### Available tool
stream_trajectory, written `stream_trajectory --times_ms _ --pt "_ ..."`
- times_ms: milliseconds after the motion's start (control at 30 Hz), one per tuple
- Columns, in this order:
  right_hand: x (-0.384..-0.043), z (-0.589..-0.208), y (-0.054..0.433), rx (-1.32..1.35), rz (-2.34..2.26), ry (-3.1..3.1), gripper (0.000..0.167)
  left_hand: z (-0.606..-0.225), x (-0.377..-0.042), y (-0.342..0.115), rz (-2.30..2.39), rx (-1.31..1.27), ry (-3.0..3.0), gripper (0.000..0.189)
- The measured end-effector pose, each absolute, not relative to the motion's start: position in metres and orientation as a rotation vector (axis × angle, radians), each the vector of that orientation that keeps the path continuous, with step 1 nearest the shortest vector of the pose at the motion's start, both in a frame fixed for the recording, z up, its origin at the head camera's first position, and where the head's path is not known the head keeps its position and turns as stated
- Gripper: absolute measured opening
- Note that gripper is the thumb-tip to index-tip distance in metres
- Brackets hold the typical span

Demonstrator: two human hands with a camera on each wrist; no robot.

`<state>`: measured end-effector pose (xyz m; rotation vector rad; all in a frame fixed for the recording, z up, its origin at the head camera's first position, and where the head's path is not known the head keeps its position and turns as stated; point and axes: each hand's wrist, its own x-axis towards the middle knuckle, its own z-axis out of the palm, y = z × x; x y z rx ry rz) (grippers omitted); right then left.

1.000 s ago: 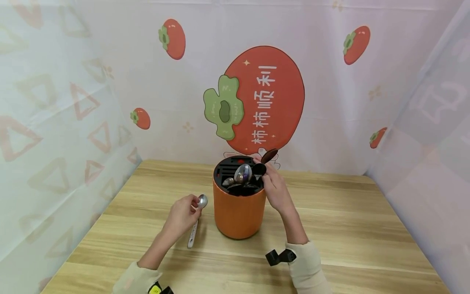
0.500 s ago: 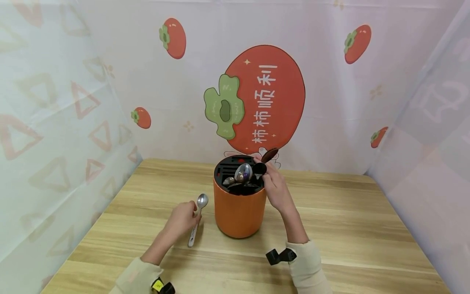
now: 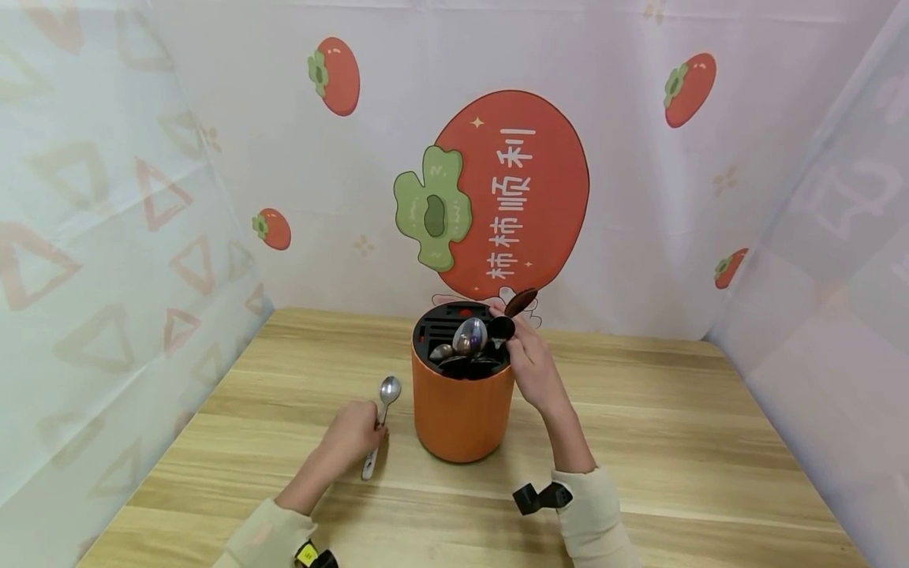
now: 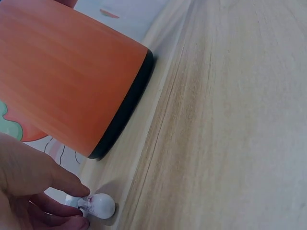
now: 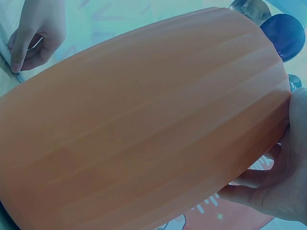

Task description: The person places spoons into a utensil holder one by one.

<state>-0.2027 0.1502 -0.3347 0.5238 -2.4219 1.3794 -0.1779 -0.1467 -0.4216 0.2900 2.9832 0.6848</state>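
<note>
A metal spoon [image 3: 389, 390] with a pale handle lies on the table, left of an orange utensil holder [image 3: 463, 418]. My left hand [image 3: 350, 435] pinches it partway along the handle. Close up in the left wrist view, thumb and fingers sit on both sides of the white handle end [image 4: 101, 206]. My right hand [image 3: 534, 367] grips the holder's right side near the rim, its fingers reaching behind the orange wall [image 5: 144, 120] in the right wrist view. Several spoons [image 3: 470, 337] stand bowl-up in the holder's black slotted top, and a dark brown one [image 3: 521, 302] leans out to the right.
Both hands work over a wood-grain table [image 3: 675, 442]. A fabric backdrop [image 3: 625, 237] printed with persimmons rises behind it, and pale cloth walls [image 3: 121, 260] close in the left and right sides.
My left hand has moved from the spoon's bowl down toward me onto its handle, uncovering the bowl. My right hand and the holder have stayed in place.
</note>
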Motion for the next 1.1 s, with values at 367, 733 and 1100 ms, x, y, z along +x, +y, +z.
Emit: stream_trajectory --times_ms 367,733,1100 --pt "-0.203 -0.336 0.150 0.535 1.400 -2.421 0.046 -0.423 -0.179 -0.144 0.644 0.334 3.044 0.035" --pt "-0.204 -0.336 0.150 0.539 1.386 -2.420 0.048 -0.425 -0.180 -0.146 0.705 0.309 3.050 0.037" --pt "-0.203 -0.336 0.150 0.540 1.395 -2.418 0.047 -0.415 -0.176 -0.144 0.787 0.267 3.052 0.036"
